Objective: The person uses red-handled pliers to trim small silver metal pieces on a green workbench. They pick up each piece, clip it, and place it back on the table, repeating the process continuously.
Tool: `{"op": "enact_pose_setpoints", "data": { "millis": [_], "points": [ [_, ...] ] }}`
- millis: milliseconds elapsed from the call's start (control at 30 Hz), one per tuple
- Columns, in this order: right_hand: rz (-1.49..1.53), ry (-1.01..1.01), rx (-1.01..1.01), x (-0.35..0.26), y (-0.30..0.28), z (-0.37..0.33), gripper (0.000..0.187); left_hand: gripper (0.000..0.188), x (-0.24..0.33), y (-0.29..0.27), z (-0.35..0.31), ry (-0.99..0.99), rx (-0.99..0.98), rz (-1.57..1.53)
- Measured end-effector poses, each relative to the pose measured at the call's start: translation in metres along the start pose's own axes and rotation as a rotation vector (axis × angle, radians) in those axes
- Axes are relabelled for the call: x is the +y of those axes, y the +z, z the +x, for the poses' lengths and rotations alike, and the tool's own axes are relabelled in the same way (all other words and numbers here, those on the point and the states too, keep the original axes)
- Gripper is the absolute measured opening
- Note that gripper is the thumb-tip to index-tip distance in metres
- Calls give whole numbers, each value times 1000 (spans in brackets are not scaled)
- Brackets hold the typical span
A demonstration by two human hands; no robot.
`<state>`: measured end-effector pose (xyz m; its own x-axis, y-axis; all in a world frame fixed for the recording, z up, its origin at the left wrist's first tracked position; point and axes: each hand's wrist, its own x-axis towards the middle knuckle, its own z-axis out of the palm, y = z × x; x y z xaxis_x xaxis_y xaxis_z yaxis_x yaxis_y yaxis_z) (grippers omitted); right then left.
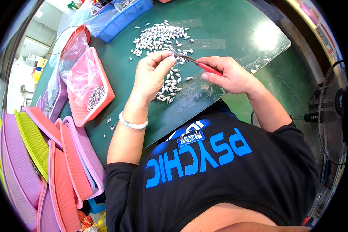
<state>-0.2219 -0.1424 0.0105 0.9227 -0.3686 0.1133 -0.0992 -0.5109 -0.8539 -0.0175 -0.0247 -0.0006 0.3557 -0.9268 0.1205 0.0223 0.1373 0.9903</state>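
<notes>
My right hand (pixel 232 76) is wrapped round red-handled pliers (pixel 210 70), whose dark jaws point left. The jaws meet the fingertips of my left hand (pixel 150 74), where thumb and forefinger pinch a small silver piece, mostly hidden by the fingers. Beyond my hands, a wide pile of small silver teardrop-shaped metal pieces (pixel 158 35) covers part of the green table (pixel 236 27). A smaller group of the same pieces (pixel 170 89) lies below the pliers, close to my left wrist.
A pink tray (pixel 109 87), lined with clear plastic, holds more silver pieces at the left. Behind it are a red basket (pixel 85 31) and a blue bin (pixel 118 24). Stacked coloured trays (pixel 62 185) stand at the lower left; a fan (pixel 338 100) stands at the right.
</notes>
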Motion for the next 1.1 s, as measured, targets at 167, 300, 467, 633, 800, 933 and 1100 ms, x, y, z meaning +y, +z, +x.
{"op": "enact_pose_setpoints", "data": {
  "millis": [167,300,467,633,800,933,1100],
  "points": [
    [-29,-16,31,-2,5,0,34,12,-5,8,-6,99,70,6],
    [-68,-74,102,-2,13,1,33,10,-17,4,-7,157,118,107],
    [-279,-155,179,6,23,3,37,11,-22,3,-6,279,150,171],
    [-430,-168,271,4,32,3,36,11,-25,2,-7,265,175,207],
    [-379,-148,195,7,23,8,39,14,-25,1,-6,179,137,74],
    [-49,-12,128,7,7,9,43,17,-25,1,-7,71,101,-151],
    [-264,107,214,28,-13,8,51,18,-28,-4,-6,-27,65,-282]
  ]
}}
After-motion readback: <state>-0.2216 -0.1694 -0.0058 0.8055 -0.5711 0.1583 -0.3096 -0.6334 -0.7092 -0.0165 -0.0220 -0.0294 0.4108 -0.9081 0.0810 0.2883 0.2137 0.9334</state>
